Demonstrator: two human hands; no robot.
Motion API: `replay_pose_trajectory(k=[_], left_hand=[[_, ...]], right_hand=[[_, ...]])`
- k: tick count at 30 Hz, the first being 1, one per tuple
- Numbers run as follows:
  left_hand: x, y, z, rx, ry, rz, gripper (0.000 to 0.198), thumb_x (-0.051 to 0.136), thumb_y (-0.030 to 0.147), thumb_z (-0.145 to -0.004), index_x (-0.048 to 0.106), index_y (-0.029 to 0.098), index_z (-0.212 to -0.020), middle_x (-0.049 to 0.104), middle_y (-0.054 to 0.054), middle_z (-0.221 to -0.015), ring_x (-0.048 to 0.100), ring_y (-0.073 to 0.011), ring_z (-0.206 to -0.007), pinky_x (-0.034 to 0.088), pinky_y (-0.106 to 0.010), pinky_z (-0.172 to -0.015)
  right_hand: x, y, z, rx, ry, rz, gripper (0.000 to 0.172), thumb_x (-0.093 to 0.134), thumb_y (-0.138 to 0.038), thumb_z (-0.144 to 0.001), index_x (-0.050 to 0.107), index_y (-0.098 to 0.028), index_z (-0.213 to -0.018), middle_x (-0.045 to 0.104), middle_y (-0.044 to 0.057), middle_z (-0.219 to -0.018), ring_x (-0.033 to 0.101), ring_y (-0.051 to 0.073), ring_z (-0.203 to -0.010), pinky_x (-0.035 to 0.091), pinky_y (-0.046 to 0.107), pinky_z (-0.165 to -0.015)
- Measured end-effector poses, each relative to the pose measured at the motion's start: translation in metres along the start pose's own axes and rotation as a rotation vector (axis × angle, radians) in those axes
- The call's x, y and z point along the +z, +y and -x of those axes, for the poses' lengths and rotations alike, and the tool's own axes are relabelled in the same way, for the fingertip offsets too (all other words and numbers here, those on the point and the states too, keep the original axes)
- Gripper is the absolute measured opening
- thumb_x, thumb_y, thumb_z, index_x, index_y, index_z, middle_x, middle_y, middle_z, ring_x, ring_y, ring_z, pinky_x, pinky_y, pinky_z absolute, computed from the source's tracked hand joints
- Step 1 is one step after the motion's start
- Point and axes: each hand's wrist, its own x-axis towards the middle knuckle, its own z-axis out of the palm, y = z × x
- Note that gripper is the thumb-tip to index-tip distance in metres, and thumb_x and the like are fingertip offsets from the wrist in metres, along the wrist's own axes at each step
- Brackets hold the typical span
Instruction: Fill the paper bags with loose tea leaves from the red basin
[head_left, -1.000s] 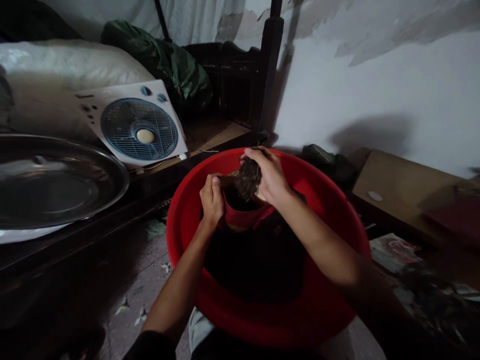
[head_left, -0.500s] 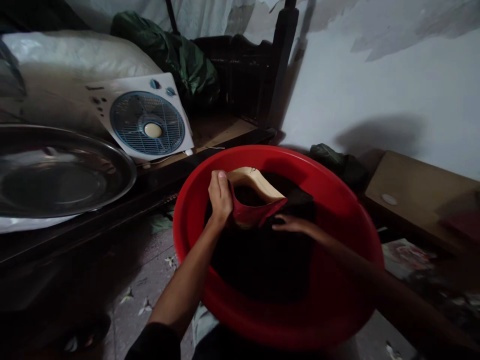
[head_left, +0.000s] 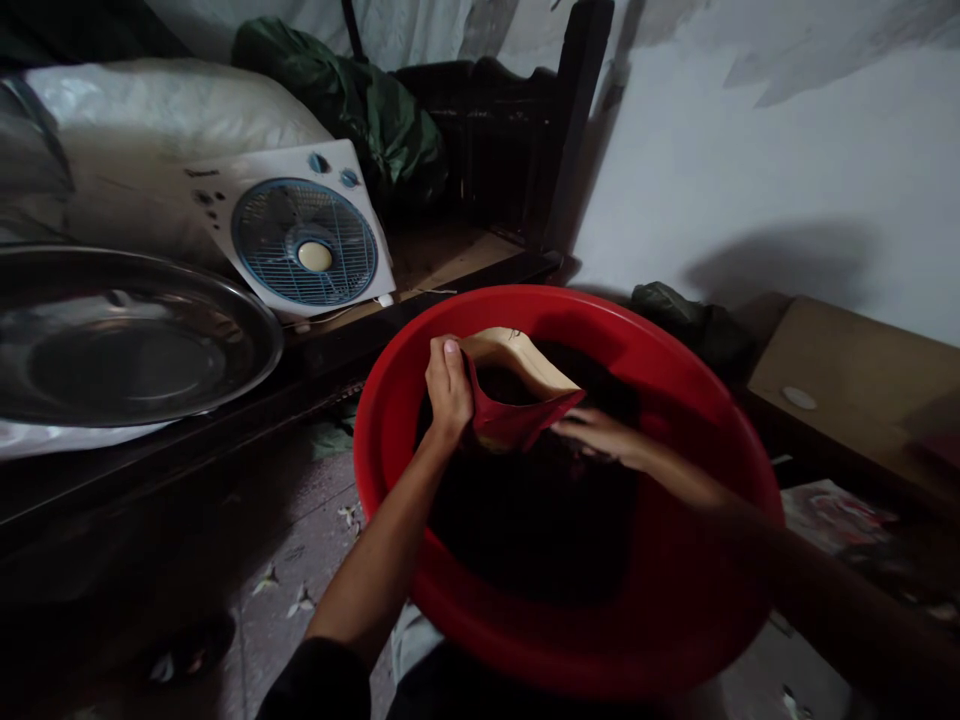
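Observation:
My left hand [head_left: 451, 392] is closed on the left edge of a red pouch [head_left: 519, 418], with its thumb at the rim. The pouch is tilted, its mouth gaping to show a pale tan inside and dark depths. By the pouch's lower right corner is my right hand [head_left: 604, 436]; its fingers are dim and blurred, and whether they touch the pouch or hold anything I cannot tell. Both hands are over a large red basin [head_left: 709, 560]. A dark mass [head_left: 532, 535] fills the basin's middle, too dim to make out.
Left of the basin, a steel bowl [head_left: 247, 385] and a white box fan [head_left: 217, 180] rest on a dark wooden ledge. A brown board or box [head_left: 840, 365] is at the right by the white wall [head_left: 787, 170]. Small pale scraps [head_left: 301, 600] lie on the tiled floor.
My right hand has moved up and closer to the pouch's right corner. The left hand keeps its hold on the pouch. The whole view has shifted slightly.

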Motion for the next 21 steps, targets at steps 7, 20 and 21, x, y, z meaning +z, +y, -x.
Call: replay_pose_trajectory(k=[7,20,21], left_hand=[[0.003,-0.008,0.001,0.028,-0.015,0.009,0.046,0.027,0.061,-0.100,0.052,0.022,-0.097,0.062,-0.004,-0.086,0.058,-0.0172,-0.079,0.046,-0.032,-0.075],[0.002,-0.013,0.000,0.058,-0.026,0.001,0.046,0.026,0.064,-0.098,0.046,0.022,-0.091,0.056,-0.002,-0.084,0.054,-0.0164,-0.077,0.044,-0.031,-0.074],[0.003,-0.014,0.000,0.045,-0.030,0.008,0.046,0.026,0.064,-0.098,0.046,0.022,-0.092,0.057,-0.002,-0.084,0.055,-0.0165,-0.078,0.045,-0.031,-0.074]], right_hand=[[-0.031,-0.128,-0.015,-0.239,0.441,-0.808,0.024,0.055,-0.047,-0.082,0.046,-0.025,-0.077,0.055,-0.002,-0.070,0.055,0.012,-0.059,0.046,0.025,-0.052],[-0.006,-0.171,-0.033,-0.463,0.540,-0.842,0.047,0.066,-0.050,-0.084,0.035,-0.023,-0.061,0.037,-0.007,-0.055,0.038,0.007,-0.046,0.031,0.022,-0.044],[-0.009,-0.169,-0.032,-0.473,0.567,-0.822,0.047,0.065,-0.053,-0.085,0.037,-0.023,-0.062,0.038,-0.007,-0.056,0.038,0.007,-0.046,0.030,0.022,-0.043]])
